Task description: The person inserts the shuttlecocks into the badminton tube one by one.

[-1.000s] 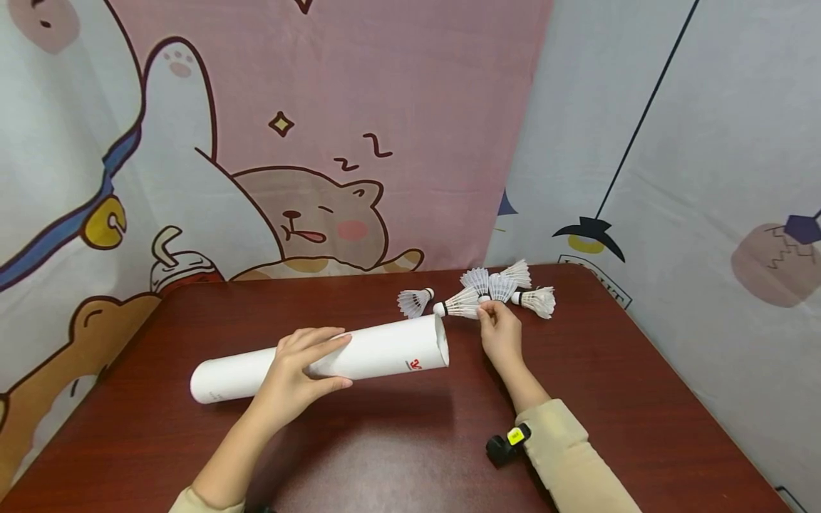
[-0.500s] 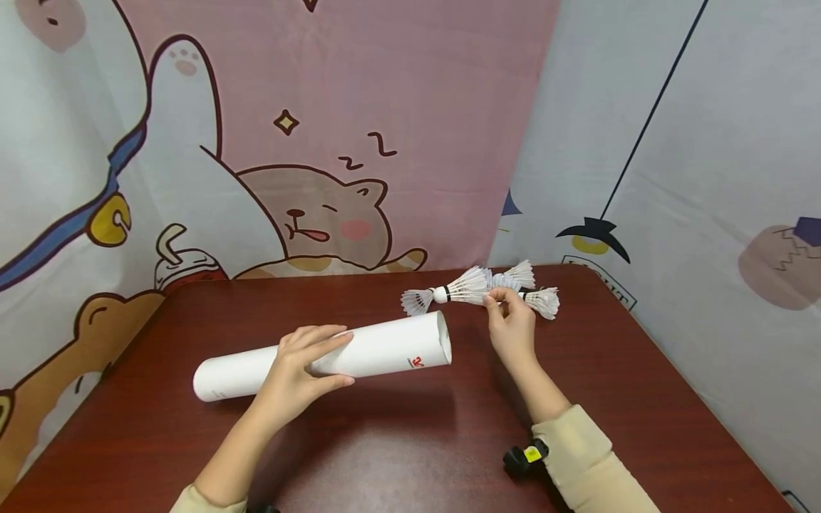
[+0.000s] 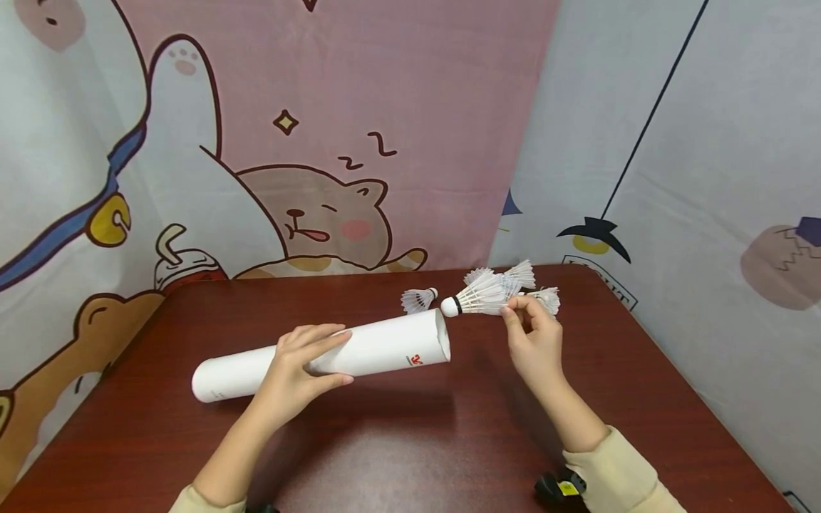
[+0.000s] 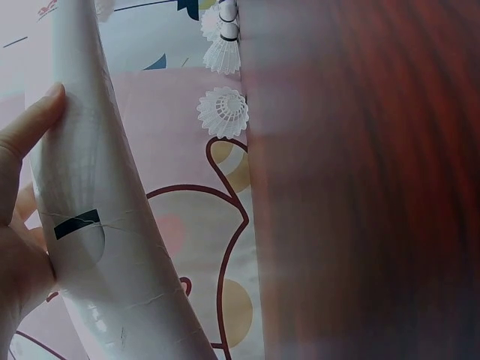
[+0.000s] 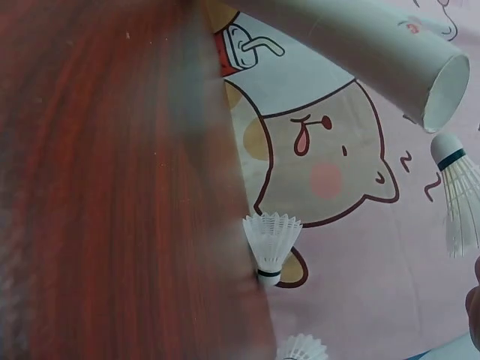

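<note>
Head view: Left hand [image 3: 295, 377] grasping white tube [image 3: 388, 345], lower left of center, open end facing right. Loose shuttlecock [image 3: 417, 301] just below center. Held shuttlecock [image 3: 481, 296] right of center, cork near tube's open end. Right hand [image 3: 537, 349] pinching its skirt.

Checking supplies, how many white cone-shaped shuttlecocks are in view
5 at least: one shuttlecock pinched in the right hand, another alone beyond the white cylindrical tube, three more clustered beyond that hand. Others may be hidden.
</note>
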`<action>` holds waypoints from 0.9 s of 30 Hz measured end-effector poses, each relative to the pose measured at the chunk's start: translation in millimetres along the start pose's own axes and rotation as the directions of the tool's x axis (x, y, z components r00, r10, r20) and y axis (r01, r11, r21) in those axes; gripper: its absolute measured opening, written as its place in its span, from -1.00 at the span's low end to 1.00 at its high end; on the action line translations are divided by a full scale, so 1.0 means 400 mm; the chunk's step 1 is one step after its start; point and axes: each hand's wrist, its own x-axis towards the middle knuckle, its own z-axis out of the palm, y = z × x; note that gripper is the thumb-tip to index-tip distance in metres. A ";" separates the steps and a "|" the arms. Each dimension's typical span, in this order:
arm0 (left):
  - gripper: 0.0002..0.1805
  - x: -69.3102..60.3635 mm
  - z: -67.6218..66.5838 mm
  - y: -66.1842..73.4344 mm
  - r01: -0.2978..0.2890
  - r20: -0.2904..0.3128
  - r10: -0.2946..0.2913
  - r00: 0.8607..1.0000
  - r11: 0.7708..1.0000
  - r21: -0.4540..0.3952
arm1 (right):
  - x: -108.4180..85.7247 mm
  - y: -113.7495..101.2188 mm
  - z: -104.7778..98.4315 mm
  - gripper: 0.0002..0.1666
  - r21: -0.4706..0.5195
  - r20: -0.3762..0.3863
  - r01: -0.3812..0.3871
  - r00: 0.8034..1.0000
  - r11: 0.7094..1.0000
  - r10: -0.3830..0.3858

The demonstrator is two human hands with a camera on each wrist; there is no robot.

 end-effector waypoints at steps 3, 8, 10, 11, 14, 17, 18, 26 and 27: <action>-0.28 0.000 0.001 0.000 -0.003 -0.002 0.003 1.000 1.000 0.000 | -0.005 -0.010 -0.012 -0.83 0.007 0.002 0.041 0.999 0.999 -0.041; -0.28 0.000 0.001 0.002 -0.001 -0.006 0.001 1.000 1.000 0.002 | -0.011 -0.024 -0.019 -0.77 0.019 0.020 0.100 0.995 0.995 -0.100; -0.28 0.000 0.000 0.003 0.003 -0.005 -0.003 1.000 1.000 0.000 | -0.013 -0.030 -0.018 -0.78 0.037 0.032 0.130 0.991 0.991 -0.131; -0.27 0.000 0.001 0.003 0.003 -0.004 -0.003 1.000 1.000 0.000 | -0.014 -0.032 -0.017 -0.81 0.046 0.039 0.147 0.988 0.988 -0.148; -0.28 0.000 0.002 0.003 0.003 -0.005 -0.003 1.000 1.000 0.001 | -0.022 -0.038 -0.010 -0.88 0.083 0.071 0.200 0.976 0.976 -0.206; -0.28 0.001 0.003 0.001 -0.006 -0.010 0.006 1.000 1.000 0.003 | -0.032 -0.039 -0.001 -0.75 0.106 0.106 0.241 0.962 0.965 -0.252; -0.28 0.001 0.004 0.001 -0.009 -0.011 0.009 1.000 1.000 0.004 | -0.035 -0.039 0.002 -0.73 0.118 0.116 0.249 0.958 0.961 -0.262; -0.28 -0.001 0.006 -0.001 -0.008 -0.008 0.008 1.000 1.000 0.006 | -0.064 -0.004 0.018 -0.91 0.206 0.207 0.219 0.943 0.954 -0.261; -0.28 -0.001 0.006 0.000 -0.007 -0.008 0.007 1.000 1.000 0.006 | -0.068 0.005 0.020 -0.87 0.219 0.225 0.205 0.941 0.954 -0.254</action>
